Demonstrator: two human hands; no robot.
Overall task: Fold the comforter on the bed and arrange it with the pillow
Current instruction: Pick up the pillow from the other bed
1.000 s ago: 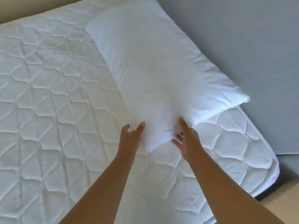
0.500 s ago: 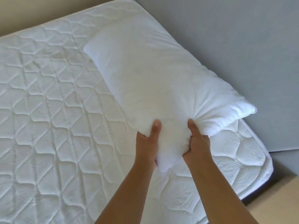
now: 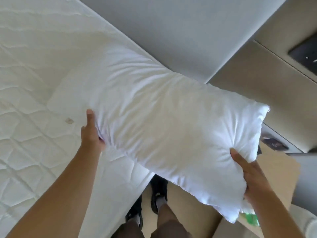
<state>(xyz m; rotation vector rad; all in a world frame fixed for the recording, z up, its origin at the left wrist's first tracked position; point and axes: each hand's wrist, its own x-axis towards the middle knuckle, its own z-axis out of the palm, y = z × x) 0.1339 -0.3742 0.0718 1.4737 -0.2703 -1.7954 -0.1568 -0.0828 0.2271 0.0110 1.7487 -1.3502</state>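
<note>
Two grips: pillow (image 3: 163, 127) spans left hand (image 3: 91, 134) to right hand (image 3: 249, 174).

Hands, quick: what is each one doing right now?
Left hand: gripping the pillow, thumb on top.
Right hand: gripping the same pillow near its right end.

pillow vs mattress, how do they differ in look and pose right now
The pillow has smooth fabric bunched into creases; the mattress is quilted with a stitched pattern. The pillow is held up by the left hand and right hand, partly out past the mattress edge; the mattress lies flat. The mattress carries a small brownish stain; the pillow shows none. Both are white.
</note>
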